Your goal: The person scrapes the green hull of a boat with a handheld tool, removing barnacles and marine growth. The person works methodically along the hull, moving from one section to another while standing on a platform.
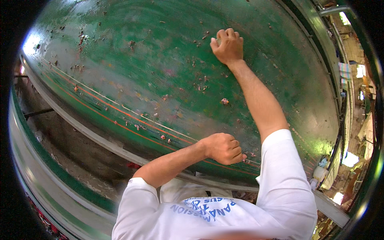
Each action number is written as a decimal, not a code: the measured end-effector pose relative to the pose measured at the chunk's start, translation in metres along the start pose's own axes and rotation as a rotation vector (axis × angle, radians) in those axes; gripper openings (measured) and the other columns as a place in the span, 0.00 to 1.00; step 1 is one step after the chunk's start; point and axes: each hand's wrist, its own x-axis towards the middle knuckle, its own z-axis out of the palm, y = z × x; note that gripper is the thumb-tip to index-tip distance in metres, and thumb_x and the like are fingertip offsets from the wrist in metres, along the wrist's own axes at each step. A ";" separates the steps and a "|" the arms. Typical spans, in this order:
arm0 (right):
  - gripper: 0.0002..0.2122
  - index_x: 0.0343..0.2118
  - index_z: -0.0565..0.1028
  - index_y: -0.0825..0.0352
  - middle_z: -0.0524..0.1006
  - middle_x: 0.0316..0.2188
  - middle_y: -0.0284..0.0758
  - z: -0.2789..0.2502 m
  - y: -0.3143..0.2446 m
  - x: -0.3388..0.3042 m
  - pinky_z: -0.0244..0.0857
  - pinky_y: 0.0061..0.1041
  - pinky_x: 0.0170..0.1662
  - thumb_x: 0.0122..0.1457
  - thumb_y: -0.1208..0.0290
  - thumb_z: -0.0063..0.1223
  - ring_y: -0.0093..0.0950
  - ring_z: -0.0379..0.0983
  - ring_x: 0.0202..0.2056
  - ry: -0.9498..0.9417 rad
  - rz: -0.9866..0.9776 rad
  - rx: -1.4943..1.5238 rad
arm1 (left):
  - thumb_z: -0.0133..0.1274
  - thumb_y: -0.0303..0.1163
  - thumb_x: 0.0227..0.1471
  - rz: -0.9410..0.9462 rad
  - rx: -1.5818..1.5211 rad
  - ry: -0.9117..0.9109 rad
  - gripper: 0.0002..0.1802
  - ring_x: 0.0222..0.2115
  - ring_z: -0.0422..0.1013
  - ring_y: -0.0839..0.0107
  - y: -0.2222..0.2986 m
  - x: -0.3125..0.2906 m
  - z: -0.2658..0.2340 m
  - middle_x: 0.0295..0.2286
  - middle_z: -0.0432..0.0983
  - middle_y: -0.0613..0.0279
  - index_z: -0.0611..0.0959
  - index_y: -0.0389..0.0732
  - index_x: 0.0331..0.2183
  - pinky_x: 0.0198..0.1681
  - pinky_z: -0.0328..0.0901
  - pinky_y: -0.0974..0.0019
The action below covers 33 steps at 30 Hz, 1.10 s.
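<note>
A long green table surface (160, 80) fills most of the head view, wet-looking at the far left and smeared with greyish film. My right hand (229, 46) is stretched far out over it, fingers curled down against the surface. A small pale edge shows between its thumb and fingers, too little to name. Close to my body, my left hand (224, 149) is closed in a fist above the table's near edge. Whatever it may hold is hidden. Crumbly bits of residue lie scattered about, among them a pinkish clump (225, 101) between the two hands.
Orange and white lines (160, 130) run along the near side of the table. A pale rail (84, 127) borders it, with a second green-edged table (52, 168) beyond a dark gap at lower left. Striped cloth (345, 71) and rubble-strewn ground lie to the right.
</note>
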 end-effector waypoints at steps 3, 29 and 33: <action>0.16 0.39 0.78 0.59 0.77 0.41 0.41 -0.011 -0.049 -0.022 0.71 0.54 0.44 0.59 0.51 0.63 0.46 0.77 0.44 -0.036 -0.193 0.093 | 0.69 0.36 0.59 -0.007 -0.009 0.004 0.25 0.18 0.65 0.74 0.006 -0.002 -0.006 0.18 0.62 0.72 0.70 0.50 0.18 0.19 0.60 0.64; 0.14 0.39 0.79 0.57 0.78 0.41 0.40 -0.025 -0.002 -0.053 0.71 0.52 0.45 0.60 0.53 0.64 0.44 0.77 0.44 0.057 -0.089 0.048 | 0.68 0.37 0.58 0.009 0.039 0.000 0.24 0.18 0.66 0.73 0.006 0.000 -0.007 0.18 0.62 0.72 0.70 0.50 0.19 0.19 0.60 0.64; 0.14 0.38 0.80 0.58 0.77 0.40 0.41 -0.029 -0.003 -0.052 0.70 0.51 0.44 0.60 0.52 0.64 0.44 0.77 0.44 0.032 -0.008 -0.007 | 0.69 0.35 0.58 0.028 0.086 -0.007 0.26 0.17 0.63 0.75 0.004 -0.001 -0.006 0.18 0.59 0.72 0.67 0.51 0.18 0.18 0.58 0.65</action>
